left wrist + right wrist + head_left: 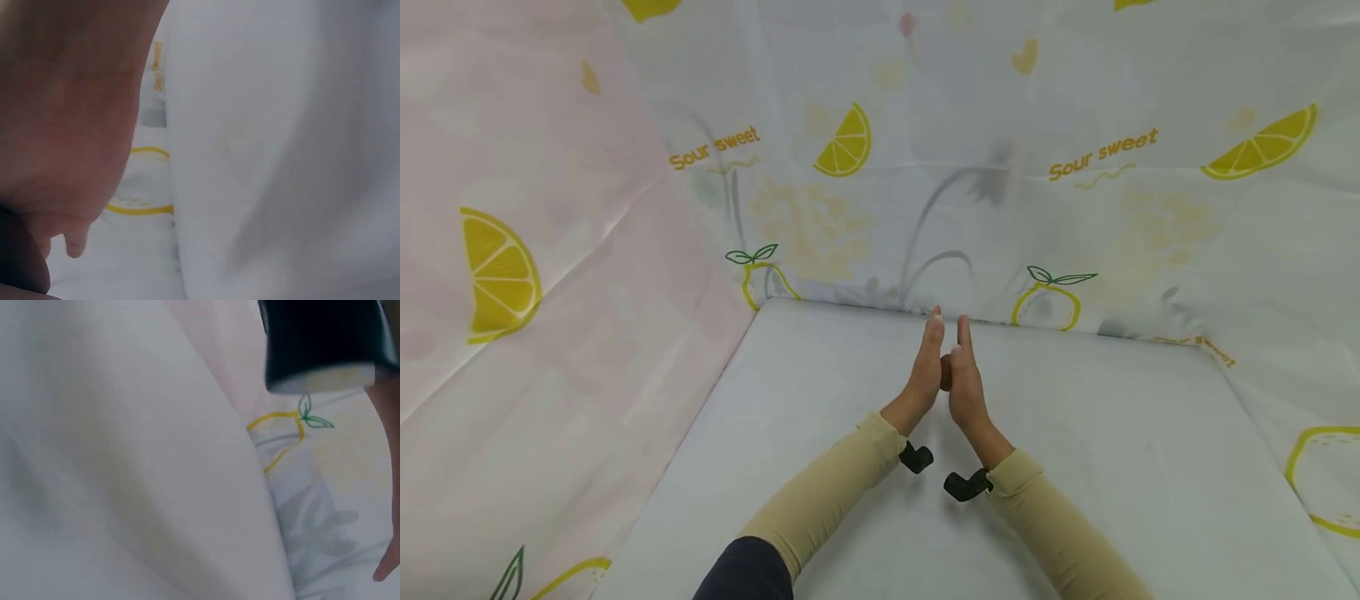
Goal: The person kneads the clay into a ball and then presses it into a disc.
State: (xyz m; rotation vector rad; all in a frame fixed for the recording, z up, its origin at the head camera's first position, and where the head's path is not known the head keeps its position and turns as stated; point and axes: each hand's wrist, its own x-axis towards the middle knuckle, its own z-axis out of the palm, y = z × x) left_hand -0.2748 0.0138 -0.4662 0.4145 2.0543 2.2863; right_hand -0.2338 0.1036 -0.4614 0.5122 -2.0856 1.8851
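Note:
My left hand [927, 367] and right hand [967, 375] are raised over the white surface, palms facing each other and fingers straight. A small brown rounded lump [946, 372] sits between the two palms and touches them. Part of it is hidden by the hands. In the left wrist view the lump [22, 256] shows dark and smooth at the lower left corner, below the right hand [69, 125]. At the right edge of the right wrist view appears the left hand [390, 550]; the lump is out of sight there.
A white tabletop [1120, 467] lies below the arms. Lemon-printed sheeting [925, 167] hangs behind it and along both sides. Each wrist carries a small black camera, the left one [916, 457] close to the right one [967, 485].

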